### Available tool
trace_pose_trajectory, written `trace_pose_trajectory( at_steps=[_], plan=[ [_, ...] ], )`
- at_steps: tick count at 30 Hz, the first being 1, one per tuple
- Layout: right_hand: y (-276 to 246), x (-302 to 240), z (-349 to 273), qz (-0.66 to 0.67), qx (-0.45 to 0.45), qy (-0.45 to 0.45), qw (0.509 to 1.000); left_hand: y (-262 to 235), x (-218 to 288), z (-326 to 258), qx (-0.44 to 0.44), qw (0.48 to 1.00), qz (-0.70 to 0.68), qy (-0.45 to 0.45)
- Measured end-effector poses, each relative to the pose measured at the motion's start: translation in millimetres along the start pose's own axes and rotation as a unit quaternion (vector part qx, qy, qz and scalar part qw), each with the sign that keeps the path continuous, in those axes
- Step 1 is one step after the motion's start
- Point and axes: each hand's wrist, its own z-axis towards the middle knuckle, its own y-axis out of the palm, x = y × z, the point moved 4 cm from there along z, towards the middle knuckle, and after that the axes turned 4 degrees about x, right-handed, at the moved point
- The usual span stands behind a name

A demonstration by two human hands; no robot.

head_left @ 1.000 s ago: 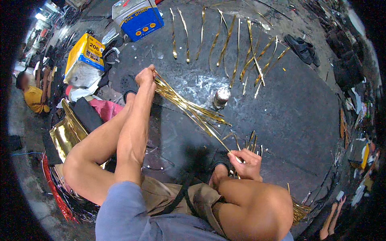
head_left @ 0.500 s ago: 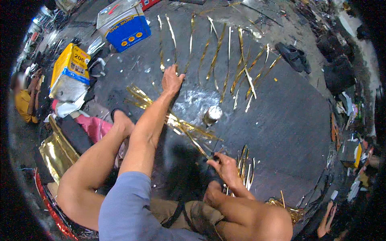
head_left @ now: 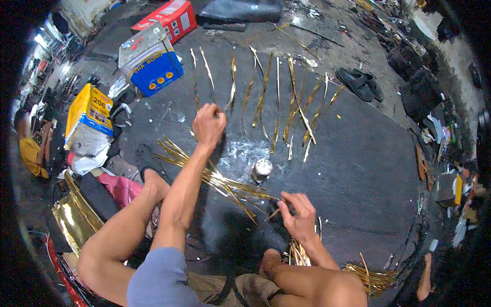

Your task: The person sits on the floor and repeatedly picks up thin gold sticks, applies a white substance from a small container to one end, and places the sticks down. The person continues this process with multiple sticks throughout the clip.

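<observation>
I sit on a dark floor mat (head_left: 358, 169). My left hand (head_left: 208, 125) reaches forward, its fingers closed at the near end of a thin gold strip (head_left: 207, 71), one of a row of several gold strips (head_left: 286, 102) laid side by side. Close to my knee, my right hand (head_left: 299, 217) pinches the ends of a fanned bundle of gold strips (head_left: 220, 181) that lies under my left forearm. A small shiny tin (head_left: 262, 169) stands between the hands.
A blue and silver box (head_left: 151, 61), a red box (head_left: 171, 18) and a yellow bag (head_left: 89, 120) lie at the far left. Black sandals (head_left: 360, 84) rest at the far right. Gold foil sheet (head_left: 76, 220) and more strips (head_left: 368, 276) lie near me. A person (head_left: 30, 148) sits left.
My left hand has left the bundle and stretched forward to the row of laid-out strips. My right hand stays at the bundle's near end, and my view has tilted forward.
</observation>
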Motion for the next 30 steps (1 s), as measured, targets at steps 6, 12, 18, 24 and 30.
trace_pose_trajectory(
  at_steps=[6,12,18,24,30],
  plan=[
    [-8.8,-76.7,65.3,0.07,0.044,-0.164,0.983,-124.3,109.2,-53.5,-0.066,0.96,-0.266,-0.053],
    [-6.5,-78.6,58.7,0.168,0.038,-0.091,0.981,-143.1,151.9,-113.6,-0.091,0.82,-0.496,-0.271],
    [-21.8,-76.5,31.6,0.086,0.112,-0.152,0.978,-138.0,162.0,-135.9,-0.136,0.76,-0.546,-0.324],
    [-52.7,-87.8,34.9,0.081,0.159,-0.171,0.969,-135.5,183.4,-143.9,-0.17,0.623,-0.669,-0.368],
    [-54.7,-102.6,39.0,0.089,0.166,-0.17,0.967,-138.4,175.7,-135.7,-0.162,0.66,-0.62,-0.393]
  ],
)
